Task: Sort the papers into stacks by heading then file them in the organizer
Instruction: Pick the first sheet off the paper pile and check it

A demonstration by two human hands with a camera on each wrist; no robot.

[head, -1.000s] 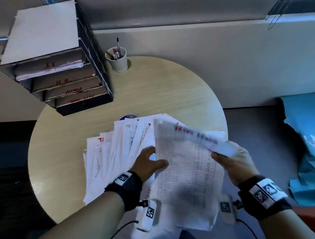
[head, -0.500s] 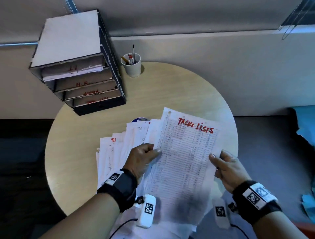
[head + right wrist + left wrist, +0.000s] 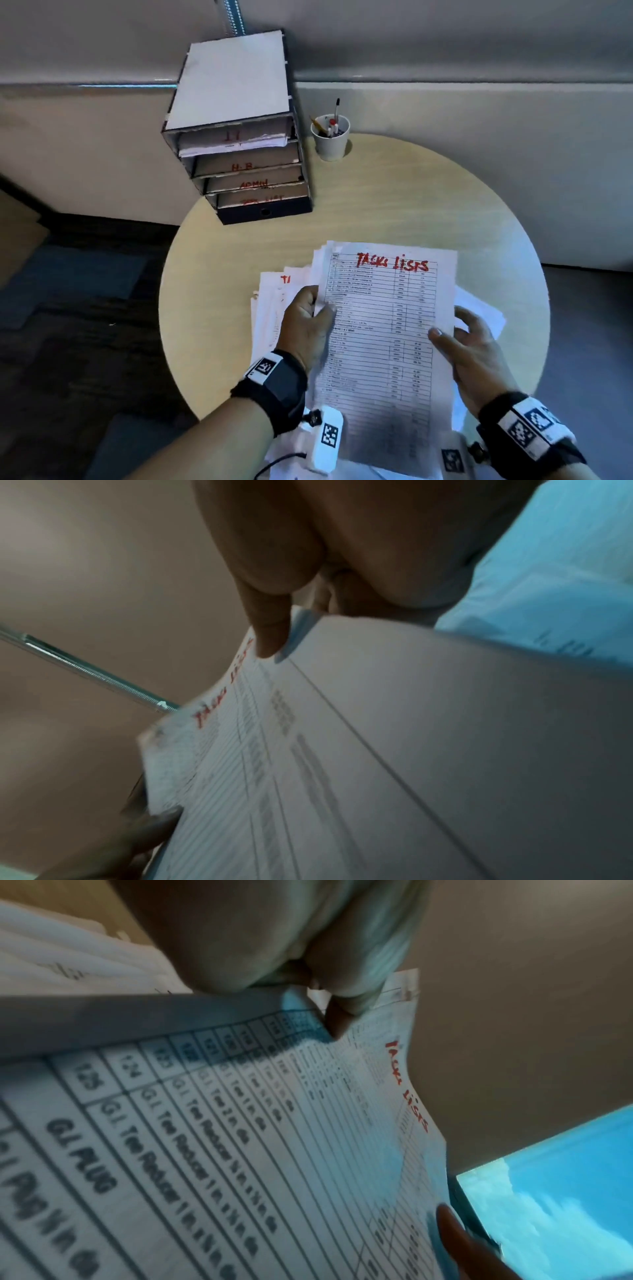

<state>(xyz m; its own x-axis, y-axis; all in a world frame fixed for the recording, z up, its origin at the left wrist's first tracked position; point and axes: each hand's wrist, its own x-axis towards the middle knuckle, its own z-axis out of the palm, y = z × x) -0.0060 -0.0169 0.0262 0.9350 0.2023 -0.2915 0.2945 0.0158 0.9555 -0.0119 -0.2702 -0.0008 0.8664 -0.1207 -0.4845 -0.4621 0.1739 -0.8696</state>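
Observation:
A printed sheet headed TASKS LISTS in red (image 3: 387, 308) lies on top of a small bunch held above the round table. My left hand (image 3: 308, 318) grips the bunch's left edge, thumb on top (image 3: 337, 1020). My right hand (image 3: 469, 342) pinches the right edge, thumb on the sheet (image 3: 270, 631). A fanned pile of other papers (image 3: 274, 305) lies under and left of them. The dark organizer (image 3: 239, 144) stands at the table's back left, its trays labelled in red; the top tray holds papers.
A white cup with pens (image 3: 330, 137) stands right of the organizer. The pale round table (image 3: 428, 205) is bare at the back right. Another white sheet (image 3: 479, 308) pokes out on the right. Dark floor lies to the left, a wall behind.
The top sheet, curled and blurred a second ago, now lies flat on the bunch. Both hands have squared up on its side edges. The head view has shifted left.

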